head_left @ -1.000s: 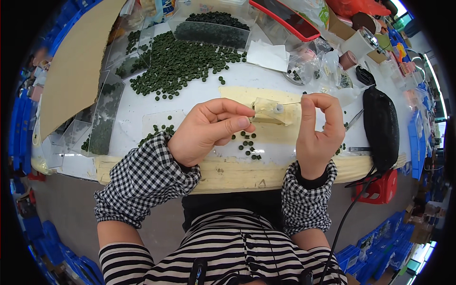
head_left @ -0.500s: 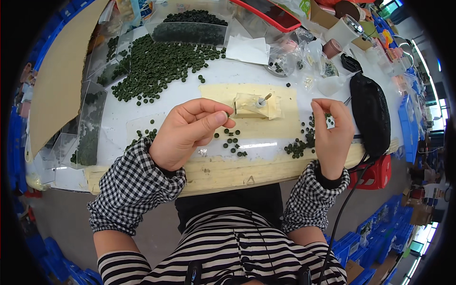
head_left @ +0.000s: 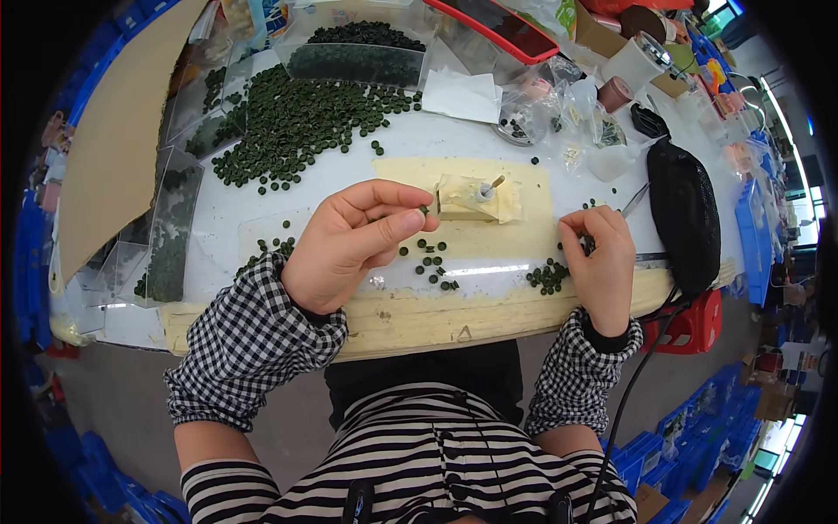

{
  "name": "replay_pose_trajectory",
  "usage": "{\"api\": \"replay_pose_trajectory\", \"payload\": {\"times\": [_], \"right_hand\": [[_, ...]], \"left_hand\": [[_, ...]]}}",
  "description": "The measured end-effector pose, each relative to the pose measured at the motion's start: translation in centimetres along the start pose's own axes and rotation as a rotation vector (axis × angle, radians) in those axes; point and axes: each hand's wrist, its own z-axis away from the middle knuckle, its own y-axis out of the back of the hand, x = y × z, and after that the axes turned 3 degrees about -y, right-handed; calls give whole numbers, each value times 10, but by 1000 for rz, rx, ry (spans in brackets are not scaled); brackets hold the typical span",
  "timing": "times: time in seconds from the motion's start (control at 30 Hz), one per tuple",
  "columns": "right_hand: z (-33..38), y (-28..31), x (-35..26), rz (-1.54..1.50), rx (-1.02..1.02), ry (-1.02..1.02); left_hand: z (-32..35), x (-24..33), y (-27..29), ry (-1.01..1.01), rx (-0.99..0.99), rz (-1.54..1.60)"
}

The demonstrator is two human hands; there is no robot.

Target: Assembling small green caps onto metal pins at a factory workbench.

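My left hand (head_left: 349, 240) is closed in a pinch on a small dark green round piece (head_left: 425, 210), just left of a block wrapped in cream tape (head_left: 463, 196). A thin metal pin (head_left: 497, 182) sticks up from that block. My right hand (head_left: 604, 262) bends over a small pile of green round pieces (head_left: 546, 276) on the right, thumb and forefinger tips together. Whatever lies between those tips is too small to make out. Several loose green pieces (head_left: 428, 261) lie between the hands, in front of the block.
A large heap of green round pieces (head_left: 297, 122) spreads from a clear bin (head_left: 358, 61) at the back left. Cardboard (head_left: 113, 140) stands along the left side. A red-edged phone (head_left: 497, 26), plastic bags (head_left: 572, 122) and a black mesh pouch (head_left: 681, 210) lie at the back and right.
My right hand has come down and slightly left toward the small pile, its thumb and forefinger now together. The left hand keeps its pinch beside the block.
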Motion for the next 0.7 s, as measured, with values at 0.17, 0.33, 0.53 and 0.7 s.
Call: {"api": "replay_pose_trajectory", "payload": {"times": [0.17,0.33,0.53,0.7], "right_hand": [[7,-7,-35,-479,88,-74],[7,-19,-70,-768,35,20],[8,-36,-87,-998,-80,-116],[11,-43,-91,-1134,-166,-204]], "left_hand": [[-1,-2,3,-1,-45,32],[1,-2,2,14,-36,-15],[2,-2,2,16,-67,20],[3,-1,-1,5,-68,3]]}}
